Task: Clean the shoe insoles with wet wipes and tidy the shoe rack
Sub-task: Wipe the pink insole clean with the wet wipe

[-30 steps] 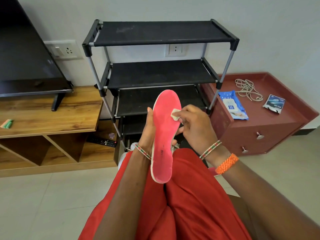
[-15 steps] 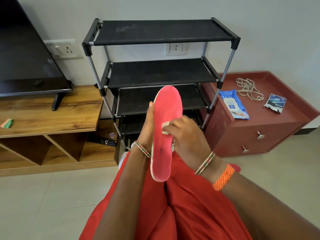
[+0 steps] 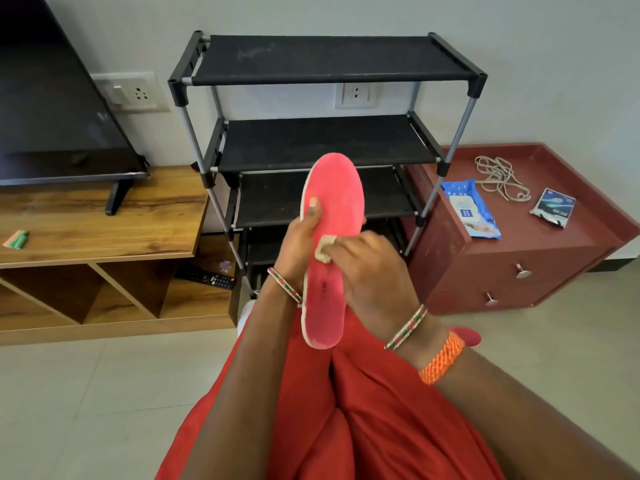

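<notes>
A person's left hand (image 3: 300, 242) gripped a pink insole (image 3: 330, 244) from behind, the thumb lying along its left edge, holding it upright over a red-clad lap in front of a black shoe rack (image 3: 325, 143). The right hand (image 3: 370, 271) pinched a small folded wet wipe (image 3: 324, 250) and pressed it against the middle of the insole; most of the wipe was hidden under the fingers. The left hand's other fingers were out of sight behind the insole, apart from a tip showing at its right edge.

The rack's three upper shelves carried nothing that could be seen; its lowest levels were blocked by the hands and insole and sat in shadow. A white object (image 3: 246, 311) near the rack's foot was cut off by the left arm and could not be identified, as was a red shape (image 3: 467, 336) behind the right wrist.

On the maroon cabinet (image 3: 540, 258) to the right, inside its raised rim, lay a blue pack of wipes (image 3: 472, 213), a loose tangle of beige laces (image 3: 500, 178) and a small printed packet (image 3: 553, 206), its lettering too small to read. A remote control (image 3: 207, 277) rested in an open compartment of the wooden TV stand (image 3: 104, 223), and a green item (image 3: 17, 239) lay on its top, beside a television (image 3: 59, 98) cropped at the frame's left edge.
</notes>
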`<state>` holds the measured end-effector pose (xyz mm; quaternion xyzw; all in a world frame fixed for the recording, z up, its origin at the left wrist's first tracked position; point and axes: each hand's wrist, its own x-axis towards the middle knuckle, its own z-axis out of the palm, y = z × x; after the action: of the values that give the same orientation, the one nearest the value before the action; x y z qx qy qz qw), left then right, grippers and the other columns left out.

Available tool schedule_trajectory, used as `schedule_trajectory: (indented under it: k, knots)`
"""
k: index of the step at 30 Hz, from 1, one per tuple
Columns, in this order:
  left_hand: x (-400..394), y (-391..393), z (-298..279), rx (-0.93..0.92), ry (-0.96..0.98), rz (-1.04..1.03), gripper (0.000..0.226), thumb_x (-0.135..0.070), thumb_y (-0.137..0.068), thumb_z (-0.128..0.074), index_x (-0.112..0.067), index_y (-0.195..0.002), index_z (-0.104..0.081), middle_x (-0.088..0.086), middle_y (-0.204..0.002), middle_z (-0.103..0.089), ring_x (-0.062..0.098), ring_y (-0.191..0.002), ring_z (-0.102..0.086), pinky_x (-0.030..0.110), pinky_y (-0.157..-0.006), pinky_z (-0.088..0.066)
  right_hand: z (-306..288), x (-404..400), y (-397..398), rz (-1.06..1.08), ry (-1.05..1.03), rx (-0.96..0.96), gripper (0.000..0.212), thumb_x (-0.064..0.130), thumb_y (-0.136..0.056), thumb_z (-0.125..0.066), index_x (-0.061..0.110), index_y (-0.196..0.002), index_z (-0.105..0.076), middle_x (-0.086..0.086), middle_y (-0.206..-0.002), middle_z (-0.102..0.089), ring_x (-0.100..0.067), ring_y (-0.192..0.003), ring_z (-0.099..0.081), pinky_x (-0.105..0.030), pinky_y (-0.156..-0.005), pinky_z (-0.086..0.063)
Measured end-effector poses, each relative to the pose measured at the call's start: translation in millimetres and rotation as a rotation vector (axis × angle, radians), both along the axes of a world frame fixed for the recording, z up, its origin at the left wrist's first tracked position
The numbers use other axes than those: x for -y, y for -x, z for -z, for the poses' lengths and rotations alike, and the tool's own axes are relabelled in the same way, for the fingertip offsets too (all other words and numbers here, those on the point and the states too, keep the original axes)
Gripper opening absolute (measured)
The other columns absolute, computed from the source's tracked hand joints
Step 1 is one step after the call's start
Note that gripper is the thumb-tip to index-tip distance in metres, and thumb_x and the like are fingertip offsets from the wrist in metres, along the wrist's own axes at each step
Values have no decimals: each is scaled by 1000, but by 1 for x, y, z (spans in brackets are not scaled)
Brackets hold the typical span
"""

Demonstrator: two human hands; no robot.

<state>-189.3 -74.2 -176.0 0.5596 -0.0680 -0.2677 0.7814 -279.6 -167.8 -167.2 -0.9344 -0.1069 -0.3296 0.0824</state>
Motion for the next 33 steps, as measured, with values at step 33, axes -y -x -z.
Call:
schedule_trajectory:
  k: [33]
  knots:
    - [-1, -17, -16, 68, -117, -299, 52, -47, -97, -38, 0, -111, -56, 23, -106, -65, 37, -96, -64, 49, -88, -52, -16, -1, -1, -74, -135, -88, 29, 9, -84, -41, 7, -92, -69, -5, -83, -64, -25, -78, -56, -34, -66, -50]
